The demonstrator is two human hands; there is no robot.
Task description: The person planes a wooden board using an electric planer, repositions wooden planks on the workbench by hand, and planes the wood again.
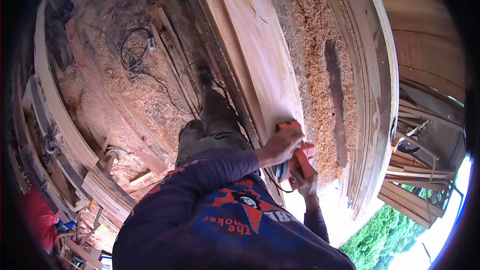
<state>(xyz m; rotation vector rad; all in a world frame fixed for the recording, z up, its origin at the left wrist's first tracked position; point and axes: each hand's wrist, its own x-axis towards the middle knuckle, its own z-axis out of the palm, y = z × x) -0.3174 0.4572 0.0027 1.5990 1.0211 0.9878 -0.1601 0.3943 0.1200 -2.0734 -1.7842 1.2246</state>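
Observation:
An orange-red power planer (303,161) with a dark side rests on a long pale wooden plank (267,55). My left hand (281,146) is closed around the front of the planer. Behind it, my right hand (306,184) grips the rear handle. Part of the planer's body is hidden by my hands, and its underside cannot be seen. A dark cord (272,177) hangs close to the planer.
Wood shavings (315,70) lie in a strip along the plank's right side. More boards (370,70) run beyond them. On the shaving-covered floor to the left are a coiled cable (134,55) and loose timber strips (172,65). A red-clothed shape (37,215) shows at lower left.

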